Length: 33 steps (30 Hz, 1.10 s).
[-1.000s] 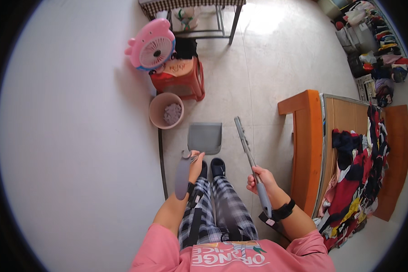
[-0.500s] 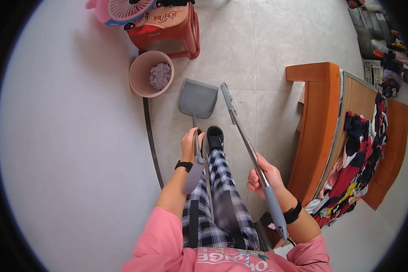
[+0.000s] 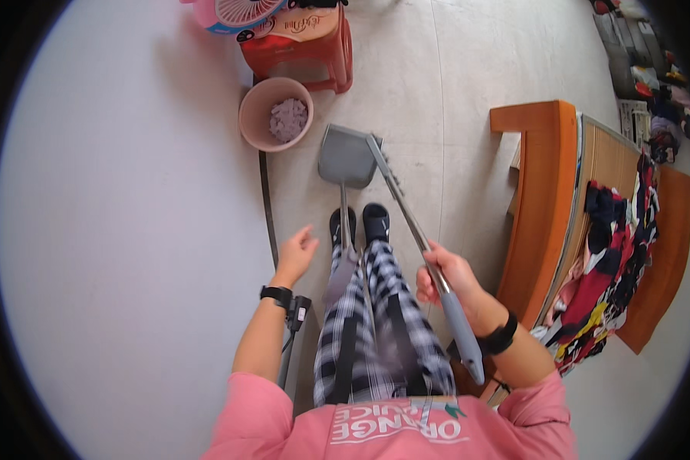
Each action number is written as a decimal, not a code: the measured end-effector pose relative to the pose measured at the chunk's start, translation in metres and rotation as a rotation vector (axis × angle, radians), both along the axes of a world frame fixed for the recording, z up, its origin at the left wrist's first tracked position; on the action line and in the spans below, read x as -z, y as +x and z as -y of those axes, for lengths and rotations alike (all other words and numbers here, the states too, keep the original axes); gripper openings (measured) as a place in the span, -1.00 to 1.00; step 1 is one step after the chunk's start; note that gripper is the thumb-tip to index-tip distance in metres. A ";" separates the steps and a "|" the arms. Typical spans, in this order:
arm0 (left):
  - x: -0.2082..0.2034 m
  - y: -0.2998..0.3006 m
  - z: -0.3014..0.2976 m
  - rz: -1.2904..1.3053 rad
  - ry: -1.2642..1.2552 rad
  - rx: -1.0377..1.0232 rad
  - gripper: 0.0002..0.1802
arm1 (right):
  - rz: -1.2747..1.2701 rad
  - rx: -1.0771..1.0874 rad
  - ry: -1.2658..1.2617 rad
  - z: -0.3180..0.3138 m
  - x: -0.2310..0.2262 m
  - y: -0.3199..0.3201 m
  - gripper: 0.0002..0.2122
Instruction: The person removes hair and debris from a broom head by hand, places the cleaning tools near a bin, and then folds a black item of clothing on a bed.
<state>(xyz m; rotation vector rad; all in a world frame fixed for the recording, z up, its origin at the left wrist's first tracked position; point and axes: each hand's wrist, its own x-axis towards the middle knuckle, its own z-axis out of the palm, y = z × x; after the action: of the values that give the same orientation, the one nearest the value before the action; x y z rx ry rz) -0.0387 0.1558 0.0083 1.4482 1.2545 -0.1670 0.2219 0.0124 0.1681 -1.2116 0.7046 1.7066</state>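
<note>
Head view: left hand [image 3: 296,253] free, half-curled, left of the dustpan [image 3: 349,159]; right hand [image 3: 446,276] wrapped around the broom [image 3: 412,222].

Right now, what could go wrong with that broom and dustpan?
The left grip is empty and off the dustpan, so its raised handle might tip over. The broom in the right grip meets the dustpan's edge in view, so a careless push could knock it. The open bin of pale scraps stands nearby; a bump might spill it.
</note>
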 end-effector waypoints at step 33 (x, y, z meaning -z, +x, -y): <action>-0.094 0.070 0.062 0.297 0.465 0.261 -0.65 | 0.127 -0.313 0.261 -0.032 -0.017 -0.078 -0.98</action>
<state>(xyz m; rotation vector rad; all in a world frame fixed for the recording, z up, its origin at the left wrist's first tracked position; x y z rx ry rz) 0.0309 0.0935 0.1025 1.9552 0.8897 0.1750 0.1436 0.0445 0.1849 -1.2773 0.2129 1.8860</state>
